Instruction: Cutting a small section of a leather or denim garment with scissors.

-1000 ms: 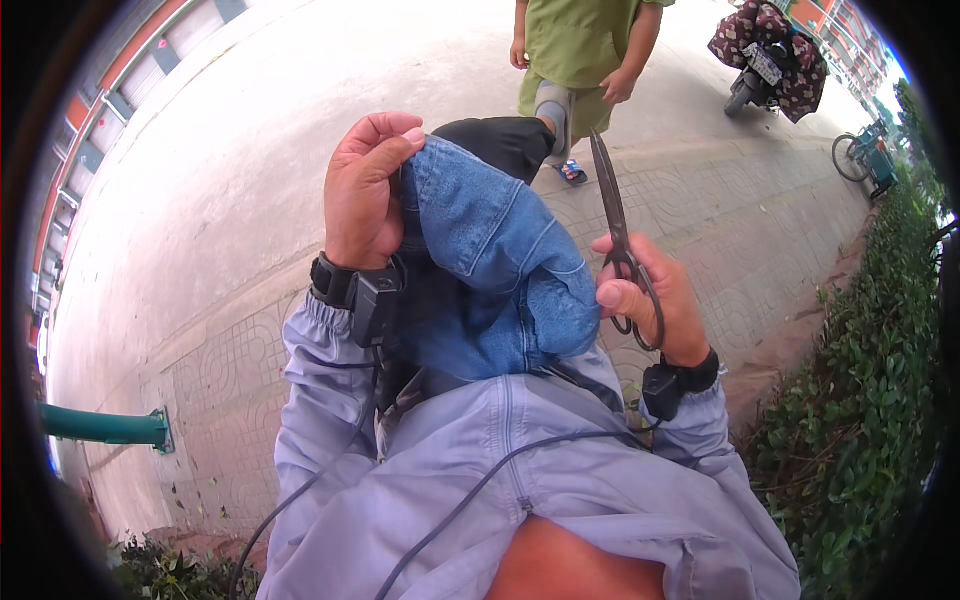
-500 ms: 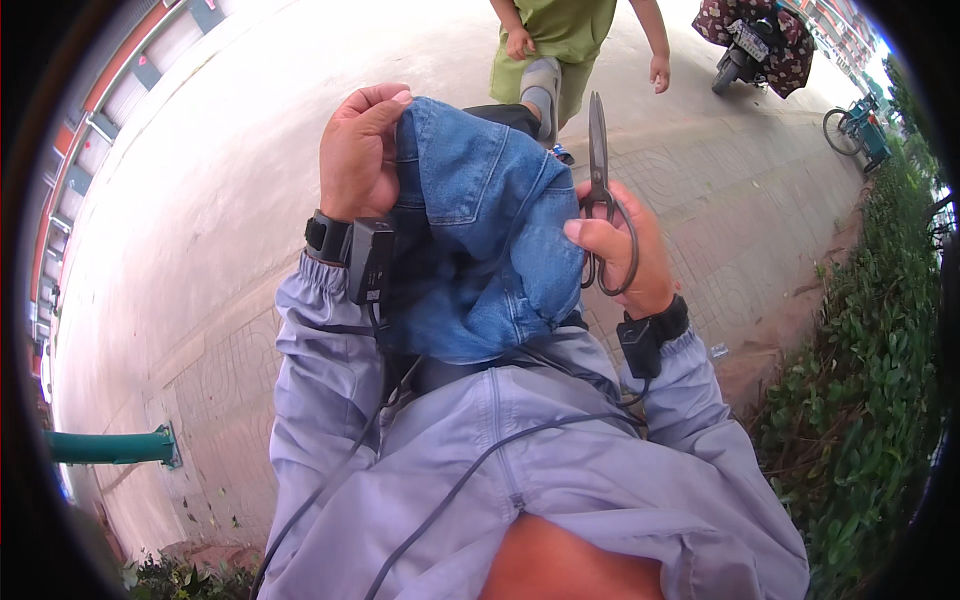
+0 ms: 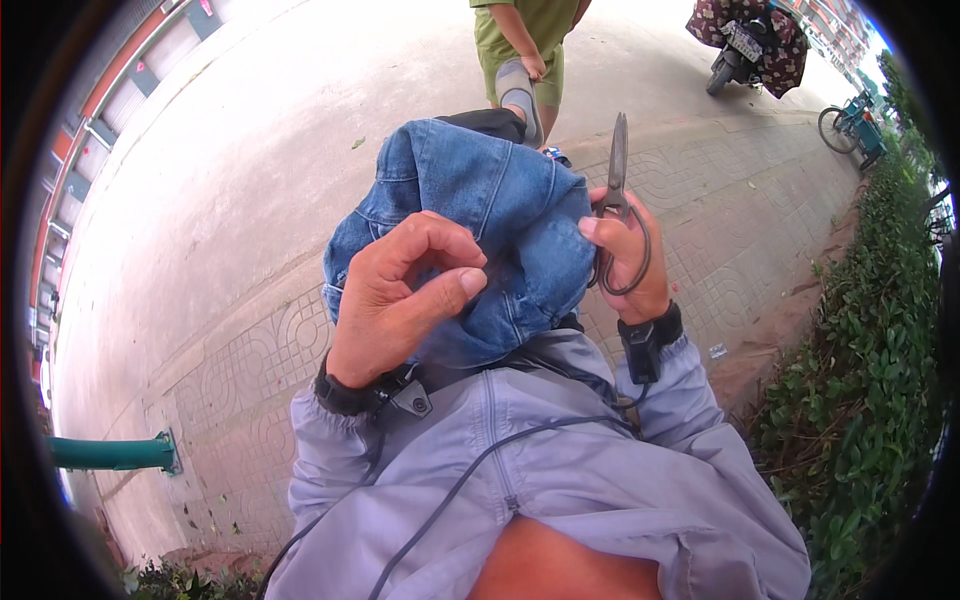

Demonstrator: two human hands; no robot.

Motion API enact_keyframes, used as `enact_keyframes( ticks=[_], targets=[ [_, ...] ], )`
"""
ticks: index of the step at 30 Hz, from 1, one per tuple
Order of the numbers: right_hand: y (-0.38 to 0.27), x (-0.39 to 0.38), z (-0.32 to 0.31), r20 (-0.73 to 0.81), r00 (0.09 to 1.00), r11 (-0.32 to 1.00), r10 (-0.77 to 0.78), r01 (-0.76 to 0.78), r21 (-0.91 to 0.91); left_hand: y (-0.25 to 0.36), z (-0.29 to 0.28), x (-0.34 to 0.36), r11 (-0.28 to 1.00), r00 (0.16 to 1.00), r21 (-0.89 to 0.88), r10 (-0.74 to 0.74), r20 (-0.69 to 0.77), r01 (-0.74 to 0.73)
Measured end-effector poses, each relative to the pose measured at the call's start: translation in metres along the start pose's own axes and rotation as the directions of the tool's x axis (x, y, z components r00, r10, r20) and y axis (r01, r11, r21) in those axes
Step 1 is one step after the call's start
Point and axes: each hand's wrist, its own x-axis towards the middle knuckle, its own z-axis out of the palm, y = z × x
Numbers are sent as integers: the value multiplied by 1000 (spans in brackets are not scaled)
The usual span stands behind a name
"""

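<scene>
Blue denim cloth with stitched seams, perhaps a garment, lies bunched over my lap. In front of it is my left hand, its thumb and index finger brought together in a pinch. Anything between those fingertips is too small or hidden to make out. My right hand grips dark metal scissors, whose blades are together and point up, away from me. The right thumb presses at the denim's right edge beside the scissor handles.
Ahead stands a person in green clothes, one hand at a grey shoe. A scooter and a teal cycle are at far right. A hedge runs along the right, a green pole on the left. Cables cross my jacket.
My left hand has let go of the denim's far left corner and come nearer, in front of the cloth. That side of the denim has spread left. The person ahead has shifted.
</scene>
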Motion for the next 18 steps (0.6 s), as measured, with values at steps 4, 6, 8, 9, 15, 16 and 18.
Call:
enact_keyframes(
  ticks=[4,6,8,9,15,16,18],
  targets=[
    [1,-7,8,-54,998,1000,-17,18,18,-23,1,-2,944,968,308,-176,180,115],
    [4,-6,6,-49,999,999,14,-12,29,-25,3,-2,926,965,375,-141,220,50],
    [8,-9,5,-52,998,999,23,-21,44,-36,2,-6,904,941,408,-17,339,-131],
    [9,-10,5,-56,998,998,40,-36,60,-38,3,-8,906,932,388,18,362,-168],
    [17,-21,8,-38,996,995,81,-78,69,-52,0,-25,922,947,383,-77,311,-51],
    [19,-22,10,-35,995,993,96,-93,78,-55,-1,-29,940,963,337,-134,235,49],
    [13,-26,15,-33,995,993,98,-96,74,-59,-4,-35,957,970,282,-128,208,66]
  ],
)
